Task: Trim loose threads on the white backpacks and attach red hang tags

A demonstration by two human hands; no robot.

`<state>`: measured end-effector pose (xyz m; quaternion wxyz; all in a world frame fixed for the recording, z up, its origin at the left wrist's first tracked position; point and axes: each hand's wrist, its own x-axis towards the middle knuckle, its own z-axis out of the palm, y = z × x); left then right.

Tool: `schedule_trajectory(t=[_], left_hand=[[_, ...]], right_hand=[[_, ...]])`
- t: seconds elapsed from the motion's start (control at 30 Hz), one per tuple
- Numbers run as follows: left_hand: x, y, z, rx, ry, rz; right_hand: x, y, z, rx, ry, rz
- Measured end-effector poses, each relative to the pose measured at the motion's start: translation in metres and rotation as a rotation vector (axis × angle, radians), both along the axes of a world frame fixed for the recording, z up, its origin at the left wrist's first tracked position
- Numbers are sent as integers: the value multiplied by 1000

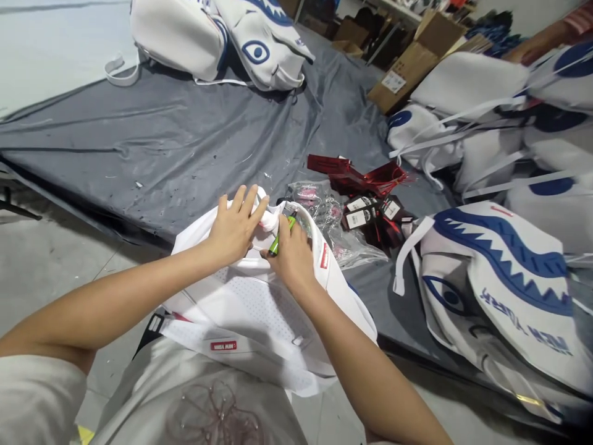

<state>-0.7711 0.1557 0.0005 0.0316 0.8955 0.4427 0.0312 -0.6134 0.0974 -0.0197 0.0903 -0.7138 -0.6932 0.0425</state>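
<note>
On white backpack (259, 309) — right hand (291, 256) grips green lighter (281, 235).

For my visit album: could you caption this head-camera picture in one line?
Left hand gathers the top of a white backpack while right hand holds a green lighter against it.

A low table (162, 142) draped in wrinkled grey sheeting fills the middle of the room. Below it lies a pale concrete floor (41, 266), worn and scuffed. A light wall (46, 49) rises at the far left. Brown cardboard boxes (407, 68) crowd the far right, with dark shelving behind them.
</note>
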Motion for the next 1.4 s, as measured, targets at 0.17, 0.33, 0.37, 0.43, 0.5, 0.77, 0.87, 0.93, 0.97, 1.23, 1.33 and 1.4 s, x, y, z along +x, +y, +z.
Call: schedule_trajectory(t=[0.17,0.33,0.37,0.43,0.5,0.77,0.87,0.93,0.97,1.23,1.33,1.4], left_hand=[[1,3,-7,38,-15,-129],[2,1,-6,49,-8,-73],[2,0,-6,51,-14,-71],[1,-1,-4,53,-16,-76],[0,-2,-3,53,-3,-81],[0,-3,-2,49,6,-55],[0,-1,-4,57,-1,-55],[-1,-1,-4,50,-8,-58],[-1,-1,-4,44,-11,-59],[0,0,-5,30,-2,-66],[1,1,-6,41,-11,-71],[1,1,-7,53,-6,-75]], right_hand=[[0,4,-3,-9,-9,-14],[0,-1,6,15,-25,21],[1,-8,10,41,-21,48],[4,-25,23,125,5,113],[8,-42,36,225,110,173],[14,-21,53,-28,696,172],[15,-8,54,-125,596,268],[17,-7,56,-210,551,286],[19,-8,57,-243,560,275],[22,-8,46,-351,598,257],[21,-7,42,-328,574,301],[19,-9,41,-287,589,325]])
